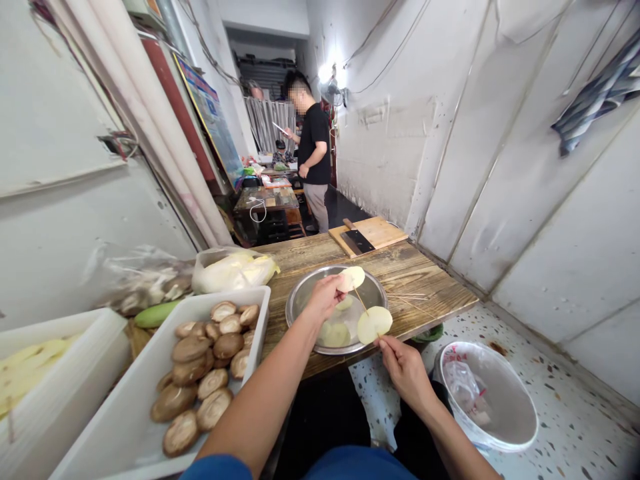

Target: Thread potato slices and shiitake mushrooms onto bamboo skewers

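My left hand (326,297) pinches a thin, pale yellow potato slice (353,277) above a round metal basin (294,293). A thin wooden skewer (361,301) runs from that slice to a second potato slice (375,325), which is threaded on it. With thumb and fingers closed, my right hand (406,368) grips the skewer's lower end, just beyond the basin's near right rim. More pale slices (336,335) lie in the bottom of the basin. Several loose skewers (413,295) rest on the wooden table (440,283) to the basin's right.
Left of the basin stands a white tub (263,310) of shiitake mushrooms (190,373); another tub (107,333) holds yellow slices. Behind are bagged vegetables (235,270). A cleaver (357,240) lies on a cutting board (387,233). A lined bin (520,407) stands at right. A person (315,147) stands beyond.
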Action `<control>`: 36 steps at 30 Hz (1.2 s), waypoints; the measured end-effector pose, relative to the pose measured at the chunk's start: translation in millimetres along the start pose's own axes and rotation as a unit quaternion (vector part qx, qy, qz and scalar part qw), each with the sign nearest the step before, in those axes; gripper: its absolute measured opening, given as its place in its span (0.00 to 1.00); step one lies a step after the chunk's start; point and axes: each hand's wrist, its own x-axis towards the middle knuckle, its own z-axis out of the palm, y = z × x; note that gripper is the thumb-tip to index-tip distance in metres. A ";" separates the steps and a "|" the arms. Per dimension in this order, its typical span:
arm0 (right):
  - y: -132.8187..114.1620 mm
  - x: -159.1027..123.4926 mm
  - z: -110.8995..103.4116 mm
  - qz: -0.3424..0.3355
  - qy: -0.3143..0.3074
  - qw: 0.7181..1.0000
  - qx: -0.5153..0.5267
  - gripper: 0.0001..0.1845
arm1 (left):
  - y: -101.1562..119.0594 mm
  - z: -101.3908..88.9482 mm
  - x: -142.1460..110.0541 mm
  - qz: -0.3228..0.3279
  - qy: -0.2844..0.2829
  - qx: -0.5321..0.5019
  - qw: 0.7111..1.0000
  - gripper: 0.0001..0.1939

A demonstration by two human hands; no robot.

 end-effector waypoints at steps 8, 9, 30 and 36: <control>12.8 -4.8 3.8 0.022 -0.014 0.999 0.048 0.19 | 8.4 9.0 -1.9 -0.052 -0.014 -0.064 0.997 0.04; 14.1 -5.1 4.0 0.026 -0.016 0.998 0.054 0.19 | 9.2 9.7 -2.3 -0.053 -0.013 -0.066 0.996 0.04; -3.0 -12.4 -3.6 0.013 -0.006 0.999 -0.035 0.21 | -8.5 16.5 -5.5 0.019 0.081 -0.036 0.996 0.05; 9.9 -11.8 6.2 0.040 -0.007 0.999 0.015 0.22 | -0.1 10.1 -0.6 -0.079 0.081 -0.091 0.989 0.03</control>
